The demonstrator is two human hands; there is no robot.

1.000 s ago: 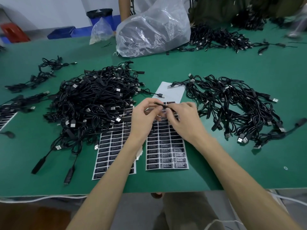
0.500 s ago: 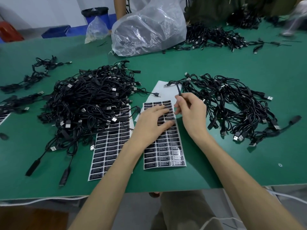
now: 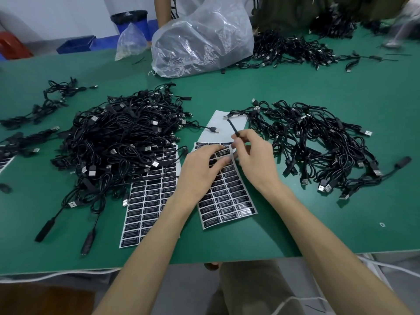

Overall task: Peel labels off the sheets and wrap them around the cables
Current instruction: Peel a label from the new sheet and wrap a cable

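Observation:
Two sheets of black labels lie on the green table, the right sheet (image 3: pixel 229 196) under my hands and the left sheet (image 3: pixel 147 201) beside it. My left hand (image 3: pixel 202 171) rests on the right sheet and pinches a black label (image 3: pixel 223 153) near the top between thumb and forefinger. My right hand (image 3: pixel 254 160) grips a thin black cable (image 3: pixel 233 128) whose end points up and away. It hovers just right of the label.
A big heap of black USB cables (image 3: pixel 118 142) covers part of the left sheet. A second, flatter cable pile (image 3: pixel 318 146) lies to the right. At the back stand a clear plastic bag (image 3: pixel 202 39) and more cables (image 3: pixel 293 48). The table's front edge (image 3: pixel 227 261) is close.
Both hands held the cable together over the sheet. My left hand then let go and dropped to the sheet, where it now pinches a label; my right hand keeps the cable.

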